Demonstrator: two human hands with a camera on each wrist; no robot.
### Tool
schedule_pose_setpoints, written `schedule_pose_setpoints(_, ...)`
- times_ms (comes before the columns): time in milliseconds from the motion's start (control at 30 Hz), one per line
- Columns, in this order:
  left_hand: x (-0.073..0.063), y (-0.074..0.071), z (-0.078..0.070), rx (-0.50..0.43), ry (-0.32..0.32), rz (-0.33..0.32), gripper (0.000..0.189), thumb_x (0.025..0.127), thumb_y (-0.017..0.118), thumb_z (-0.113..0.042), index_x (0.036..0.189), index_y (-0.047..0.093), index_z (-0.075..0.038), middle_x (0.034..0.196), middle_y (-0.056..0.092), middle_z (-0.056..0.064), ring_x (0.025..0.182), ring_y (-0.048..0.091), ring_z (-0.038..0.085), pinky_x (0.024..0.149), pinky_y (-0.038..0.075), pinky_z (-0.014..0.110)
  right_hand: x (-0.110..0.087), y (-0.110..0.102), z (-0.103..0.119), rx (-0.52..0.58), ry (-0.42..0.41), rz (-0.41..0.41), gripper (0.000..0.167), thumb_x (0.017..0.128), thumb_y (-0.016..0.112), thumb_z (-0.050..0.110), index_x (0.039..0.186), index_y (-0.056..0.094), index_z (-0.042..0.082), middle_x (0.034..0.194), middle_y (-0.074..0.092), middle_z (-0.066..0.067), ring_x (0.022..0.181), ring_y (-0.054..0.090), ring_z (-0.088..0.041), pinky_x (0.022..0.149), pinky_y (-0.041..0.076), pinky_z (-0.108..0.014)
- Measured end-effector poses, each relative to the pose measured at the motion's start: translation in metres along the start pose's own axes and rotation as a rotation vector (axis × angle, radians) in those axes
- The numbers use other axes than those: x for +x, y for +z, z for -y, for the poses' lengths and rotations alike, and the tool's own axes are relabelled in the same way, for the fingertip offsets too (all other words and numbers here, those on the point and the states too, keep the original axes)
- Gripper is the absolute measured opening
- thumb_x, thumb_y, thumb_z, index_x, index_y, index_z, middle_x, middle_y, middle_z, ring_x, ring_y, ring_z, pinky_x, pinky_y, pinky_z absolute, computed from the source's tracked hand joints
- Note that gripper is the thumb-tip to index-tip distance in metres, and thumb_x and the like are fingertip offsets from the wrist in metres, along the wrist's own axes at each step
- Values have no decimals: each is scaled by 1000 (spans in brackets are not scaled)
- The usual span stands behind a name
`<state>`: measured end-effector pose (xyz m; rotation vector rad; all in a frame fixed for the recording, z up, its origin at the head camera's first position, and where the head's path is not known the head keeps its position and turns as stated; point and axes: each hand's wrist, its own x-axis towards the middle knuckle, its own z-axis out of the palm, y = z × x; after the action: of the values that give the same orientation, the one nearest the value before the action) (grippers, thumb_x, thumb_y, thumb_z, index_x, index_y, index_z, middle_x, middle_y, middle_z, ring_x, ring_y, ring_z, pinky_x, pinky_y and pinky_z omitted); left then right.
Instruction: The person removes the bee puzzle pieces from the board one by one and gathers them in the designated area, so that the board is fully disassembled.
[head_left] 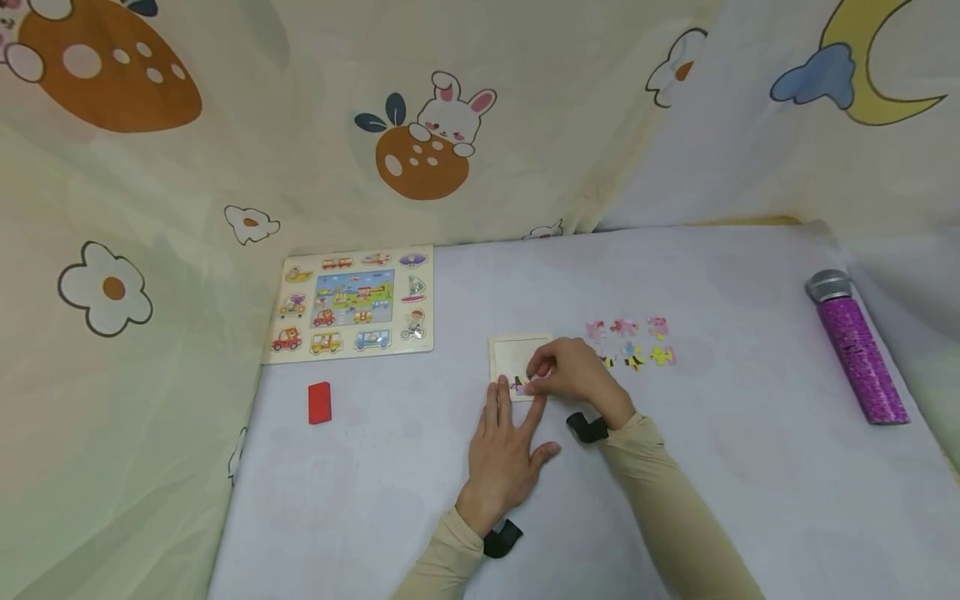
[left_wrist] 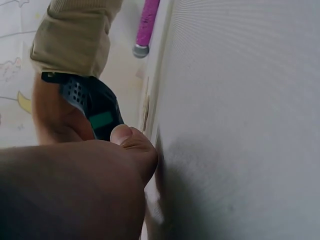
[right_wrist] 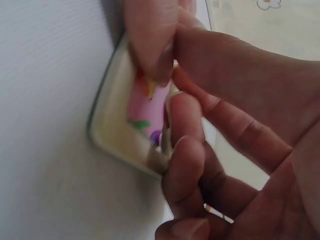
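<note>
In the head view a small square puzzle tray with a pale rim lies near the table's middle. My left hand is spread flat, its fingertips touching the tray's near edge. Over the tray's near right corner, my right hand has curled fingers and pinches a puzzle piece, mostly hidden by the fingertips. The right wrist view shows a pink printed piece inside the tray, by those fingertips. Just right of the right hand, several loose jigsaw pieces lie in rows, partly covered by the hand.
At the back left lies a vehicle puzzle board, with a red block in front of it. A glittery purple microphone lies at the far right. Printed cloth hangs behind and to the left of the table.
</note>
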<state>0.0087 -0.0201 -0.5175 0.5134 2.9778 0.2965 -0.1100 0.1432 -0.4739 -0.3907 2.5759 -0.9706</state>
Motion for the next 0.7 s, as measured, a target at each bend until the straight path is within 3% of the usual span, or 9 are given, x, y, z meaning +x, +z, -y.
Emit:
schedule_pose_setpoints(300, 0, -2, 0, 5, -21, 41, 76, 101, 50, -69, 167, 34, -34, 175, 14, 29, 163, 18, 43, 129, 20, 62, 4, 0, 9, -44, 61, 34, 26, 77, 96, 24, 87, 76, 12, 79, 67, 0, 71, 57, -15, 63, 42, -27)
schedule_pose_setpoints(700, 0, -1, 0, -14, -18, 39, 75, 101, 53, -67, 166, 38, -33, 175, 15, 28, 163, 17, 43, 129, 20, 62, 6, 4, 9, -57, 77, 49, 27, 79, 95, 23, 88, 72, 10, 82, 64, -2, 72, 56, -16, 63, 42, -27)
